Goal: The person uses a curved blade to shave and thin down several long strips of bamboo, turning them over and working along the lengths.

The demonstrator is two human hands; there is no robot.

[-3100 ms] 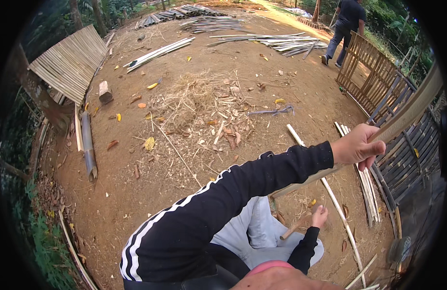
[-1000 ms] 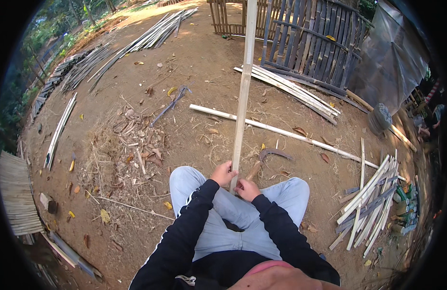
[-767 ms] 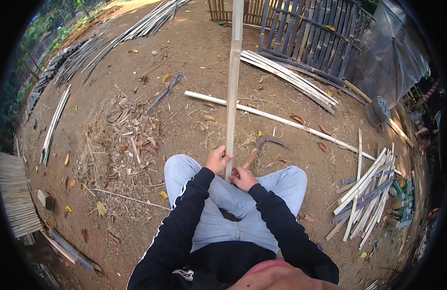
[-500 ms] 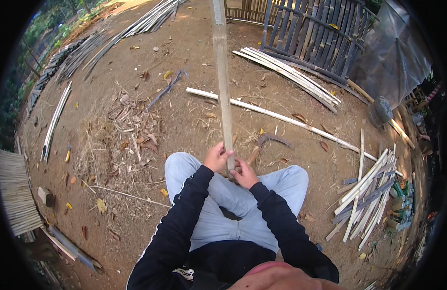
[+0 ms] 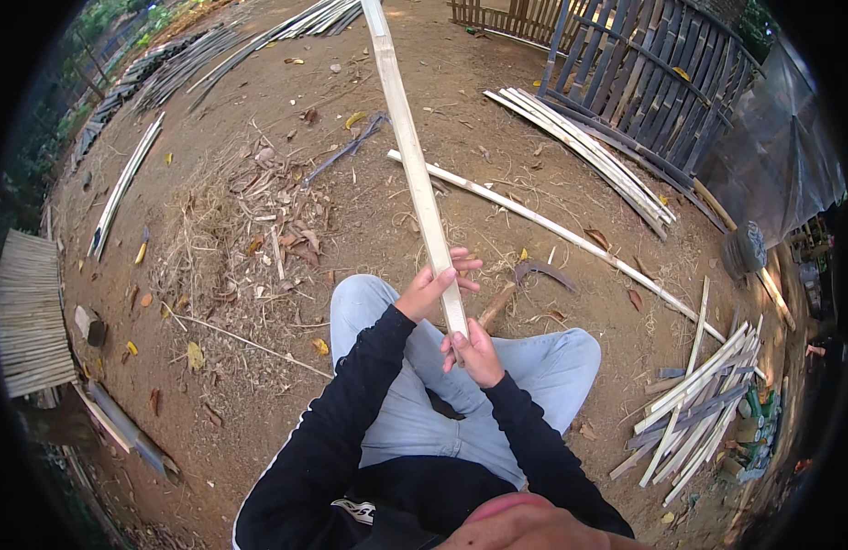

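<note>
A long pale bamboo slat point(image 5: 413, 160) points away from my lap, its far end leaving the top edge of the view. My left hand point(image 5: 431, 289) holds it a little above its near end, thumb on top and fingers reaching out past the other side. Close to the near tip, my right hand point(image 5: 479, 354) grips the same slat between thumb and fingers. Just beyond my right hand, on the ground, lies a sickle with a dark curved blade point(image 5: 545, 272) and a wooden handle point(image 5: 497, 307).
Another pale strip point(image 5: 552, 229) crosses the ground ahead. Bundles of strips lie at far right point(image 5: 584, 160) and near right point(image 5: 694, 412). A mallet-like tool point(image 5: 745, 249) rests at the right, beside a bamboo panel point(image 5: 644, 73). Dry leaves and shavings point(image 5: 277, 220) cover the left.
The slat has turned, showing a paler face, and its far end has swung left. My left hand's fingers have spread out, and both hands have shifted slightly right. The view has turned slightly.
</note>
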